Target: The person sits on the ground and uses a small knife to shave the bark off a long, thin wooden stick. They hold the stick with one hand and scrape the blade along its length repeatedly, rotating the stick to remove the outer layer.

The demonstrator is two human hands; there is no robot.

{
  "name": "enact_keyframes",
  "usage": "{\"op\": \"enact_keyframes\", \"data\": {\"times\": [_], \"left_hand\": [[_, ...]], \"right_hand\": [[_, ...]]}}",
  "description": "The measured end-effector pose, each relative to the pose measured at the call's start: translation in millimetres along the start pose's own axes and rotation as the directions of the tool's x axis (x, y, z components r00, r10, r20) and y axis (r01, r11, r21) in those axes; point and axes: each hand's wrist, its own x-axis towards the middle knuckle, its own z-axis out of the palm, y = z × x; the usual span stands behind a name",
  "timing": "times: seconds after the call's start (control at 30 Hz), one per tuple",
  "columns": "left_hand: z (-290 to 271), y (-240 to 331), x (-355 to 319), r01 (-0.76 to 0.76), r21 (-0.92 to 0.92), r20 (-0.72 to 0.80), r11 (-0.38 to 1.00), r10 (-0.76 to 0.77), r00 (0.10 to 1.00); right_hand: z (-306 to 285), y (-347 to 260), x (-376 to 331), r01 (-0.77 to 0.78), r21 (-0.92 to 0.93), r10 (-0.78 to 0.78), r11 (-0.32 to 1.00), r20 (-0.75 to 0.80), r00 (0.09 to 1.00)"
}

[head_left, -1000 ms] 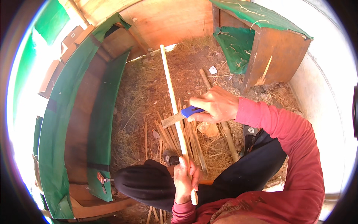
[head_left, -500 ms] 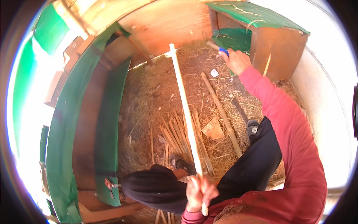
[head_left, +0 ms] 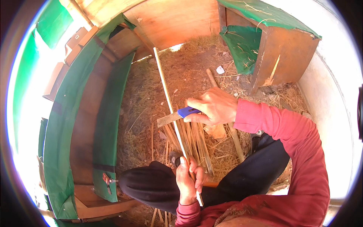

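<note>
pale stick (head_left: 165,83) slanting across middle, flat blade (head_left: 163,120) crossing it midway; step looking like shaving or scraping, though edge contact being hard to judge. left hand (head_left: 186,181) holding fingers mostly closed around stick near lower end. right hand (head_left: 216,108) gripping blue handle (head_left: 187,111), fingers closed. next move probably calling for steady stick, even blade angle.

Head-worn fisheye view, directed downward and forward. Left hand (head_left: 185,183) near, at lower centre; wooden wall (head_left: 177,22) farther off, upper centre.
</note>
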Motion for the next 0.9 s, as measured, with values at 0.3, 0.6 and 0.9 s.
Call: {"op": "enact_keyframes", "data": {"times": [0.3, 0.6, 0.9], "left_hand": [[6.8, -26.3, -19.7, 0.056, 0.090, 0.139, 0.994, -0.069, 0.988], [-2.7, -12.9, -2.7, 0.092, -0.001, 0.003, 0.996, -0.092, 0.996], [0.9, -10.4, -7.9, -0.028, 0.256, -0.065, 0.966, 0.046, 0.997]], "right_hand": [[-37.1, 106.5, 11.4, -0.570, -0.432, 0.522, 0.699, -0.237, 0.819], [-19.4, 19.3, 4.1, -0.129, -0.051, 0.127, 0.990, -0.032, 0.991], [-3.4, -9.6, -8.2, -0.005, -0.080, 0.014, 0.997, 0.109, 0.994]]}}
